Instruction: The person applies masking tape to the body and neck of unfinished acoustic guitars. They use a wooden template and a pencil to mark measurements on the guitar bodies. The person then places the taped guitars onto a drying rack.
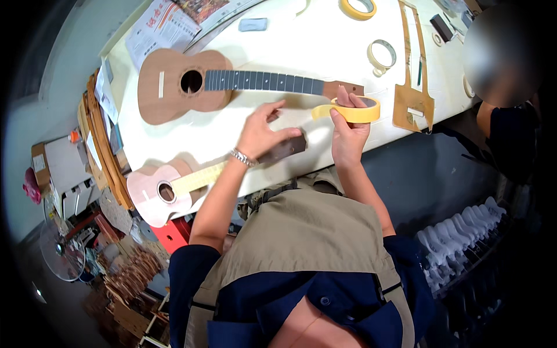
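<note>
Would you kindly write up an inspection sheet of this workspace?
Surface: white tabletop, two ukuleles on it.
Job's things: yellow tape roll, end loose; lower ukulele, yellow-covered fretboard; upper ukulele, dark fretboard.
Clutter: newspaper, flat tan template.
Hands: right hand holds the roll; left hand open near the lower ukulele's headstock.
Cables: nothing seen.
Surroundings: fan at left; another person at right.
</note>
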Available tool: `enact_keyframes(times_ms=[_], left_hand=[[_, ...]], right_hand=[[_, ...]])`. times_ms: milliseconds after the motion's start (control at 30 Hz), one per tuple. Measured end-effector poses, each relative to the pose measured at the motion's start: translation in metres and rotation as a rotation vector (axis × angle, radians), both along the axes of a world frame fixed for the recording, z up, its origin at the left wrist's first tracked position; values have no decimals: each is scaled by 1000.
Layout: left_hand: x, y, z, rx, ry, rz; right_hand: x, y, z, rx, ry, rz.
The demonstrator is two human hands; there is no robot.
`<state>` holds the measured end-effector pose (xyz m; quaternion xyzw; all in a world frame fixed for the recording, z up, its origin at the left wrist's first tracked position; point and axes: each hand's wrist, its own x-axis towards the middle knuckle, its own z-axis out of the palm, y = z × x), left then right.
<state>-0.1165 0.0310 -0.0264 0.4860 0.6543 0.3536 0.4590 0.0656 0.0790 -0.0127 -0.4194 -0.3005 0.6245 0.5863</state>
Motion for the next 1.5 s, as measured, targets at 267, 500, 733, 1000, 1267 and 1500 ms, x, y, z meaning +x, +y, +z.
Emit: enact_keyframes(times_ms=[267,500,733,1000,1267,1500], left_hand=[[39,29,7,-92,-668,436],[-141,24,7,202,434,433],[-158,45,-4,-11,175,510],[-157,49,2,-90,159,516],[-154,52,4,-48,578,489],[-112,23,-11,83,1173,-49]], right_hand=[[20,19,-2,-387,880,61],[106,63,-30,104,400,-59],[69,69,-47,403,-1366,153],[77,74,-51,13,-837,133],[73,70,-47,17,-821,141],[67,72,-47,40,-815,64]])
